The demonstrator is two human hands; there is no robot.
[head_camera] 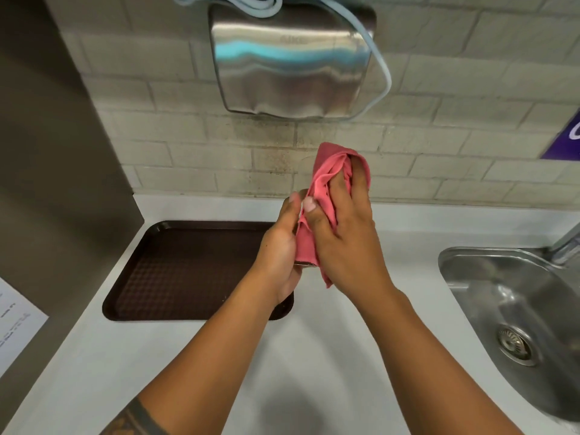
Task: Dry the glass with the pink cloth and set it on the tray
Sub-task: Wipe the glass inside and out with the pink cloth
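Tray (175, 277) lay bare on the counter (314, 356): placing not yet done. Both hands were raised above the counter, right hand (345, 243) pressing pink cloth (317, 183) around the glass (306, 264), left hand (282, 246) clamped on its base; drying apparently midway.

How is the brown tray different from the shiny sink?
The tray is dark brown with a bumpy grid pattern; the sink is smooth, shiny metal. The tray is shallow and lies on top of the white counter; the sink is a deep bowl sunk into it, with a drain. The tray has straight sides; the sink's edge curves. Both look empty.
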